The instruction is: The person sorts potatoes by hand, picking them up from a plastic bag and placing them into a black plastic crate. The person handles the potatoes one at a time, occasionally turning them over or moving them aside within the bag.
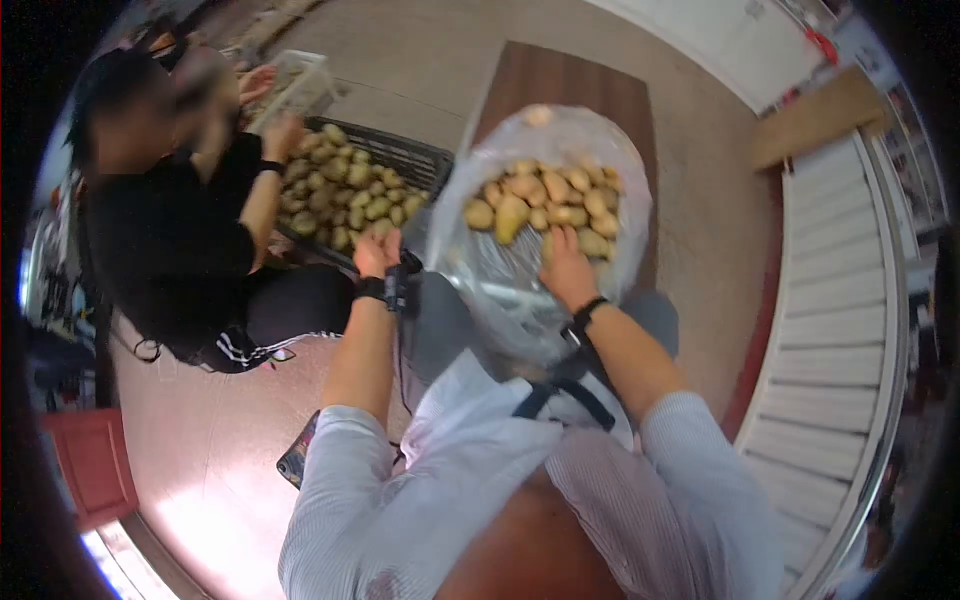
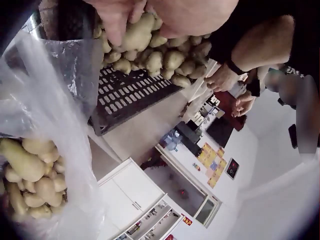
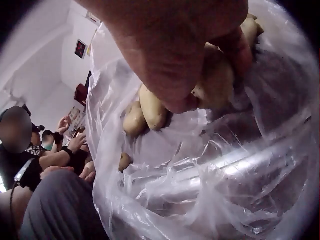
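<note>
My left hand (image 1: 378, 252) is at the near edge of the black crate (image 1: 415, 160), which is heaped with potatoes (image 1: 350, 180). In the left wrist view its fingers are around a pale potato (image 2: 137, 34). My right hand (image 1: 568, 268) reaches into a clear plastic bag (image 1: 455, 240) and grips a potato (image 3: 216, 82) between thumb and fingers. More potatoes (image 1: 560, 185) lie on the bag's far side, with one longer, greenish potato (image 1: 511, 218) among them. The right palm hides part of the gripped potato in the right wrist view.
A brown wooden bench (image 1: 560, 75) stands under the bag. On the left, a person in black (image 1: 170, 230) sits beside the crate, hands over it. A white basket (image 1: 305, 85) is behind the crate. White radiator-like slats (image 1: 825, 330) run along the right.
</note>
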A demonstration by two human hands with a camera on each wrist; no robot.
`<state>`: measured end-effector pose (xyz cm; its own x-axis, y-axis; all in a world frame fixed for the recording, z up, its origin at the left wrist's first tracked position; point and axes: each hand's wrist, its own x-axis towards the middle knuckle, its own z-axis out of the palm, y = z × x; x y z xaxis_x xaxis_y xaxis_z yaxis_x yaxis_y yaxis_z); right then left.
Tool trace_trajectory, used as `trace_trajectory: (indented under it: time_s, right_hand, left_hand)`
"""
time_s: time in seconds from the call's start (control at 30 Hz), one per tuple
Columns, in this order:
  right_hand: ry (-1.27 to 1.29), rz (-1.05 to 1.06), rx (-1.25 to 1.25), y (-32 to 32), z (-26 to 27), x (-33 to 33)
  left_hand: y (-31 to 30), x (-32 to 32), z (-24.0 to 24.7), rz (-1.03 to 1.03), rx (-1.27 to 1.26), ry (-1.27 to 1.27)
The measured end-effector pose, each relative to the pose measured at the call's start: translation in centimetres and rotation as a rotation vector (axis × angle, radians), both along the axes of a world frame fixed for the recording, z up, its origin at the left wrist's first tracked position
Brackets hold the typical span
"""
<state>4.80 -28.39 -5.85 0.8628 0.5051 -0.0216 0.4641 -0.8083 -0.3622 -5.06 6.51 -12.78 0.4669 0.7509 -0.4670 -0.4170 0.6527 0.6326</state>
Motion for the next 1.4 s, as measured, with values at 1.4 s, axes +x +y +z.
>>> trace_trajectory:
  time_s: [1.4]
  right_hand:
    - [1.086, -0.502, 1.041, -3.8, -3.1, 0.1]
  left_hand:
    - [-16.6, 1.9, 2.2, -0.959, 0.038, 0.295]
